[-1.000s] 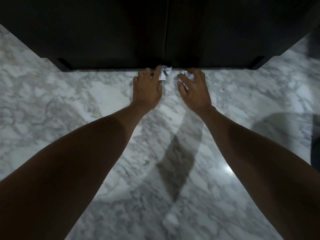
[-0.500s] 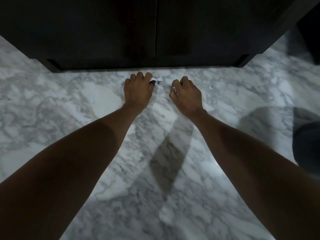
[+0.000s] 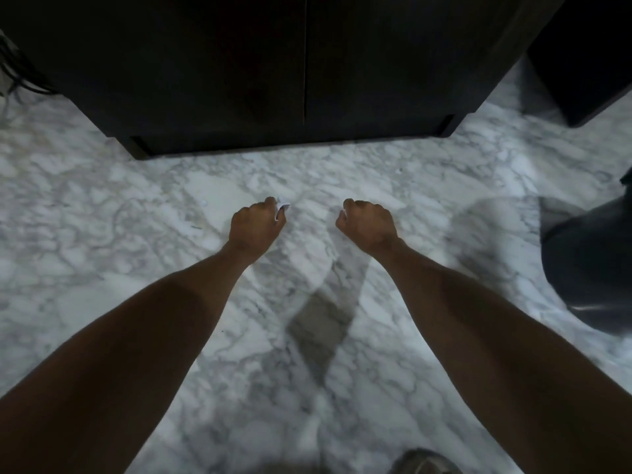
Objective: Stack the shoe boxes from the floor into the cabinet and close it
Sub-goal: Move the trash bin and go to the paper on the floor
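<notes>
The dark cabinet (image 3: 260, 70) fills the top of the view, both doors shut with a thin seam between them. My left hand (image 3: 254, 227) is a fist over the marble floor, closed on a small crumpled white paper (image 3: 282, 207) that pokes out by the thumb. My right hand (image 3: 367, 224) is also a fist; a sliver of white shows at its thumb, too small to identify. Both hands hover well in front of the cabinet base. No shoe boxes are in view.
White-grey marble floor (image 3: 171, 234) spreads all around. A dark rounded object (image 3: 588, 268) sits at the right edge. Another dark furniture piece (image 3: 588, 56) stands at the top right. Dark cables (image 3: 20, 73) lie at the far left. A shoe tip (image 3: 424, 463) shows at the bottom.
Both hands have drawn back from the cabinet's bottom edge toward me and curled into fists around the white paper scraps. The view has pulled away from the cabinet.
</notes>
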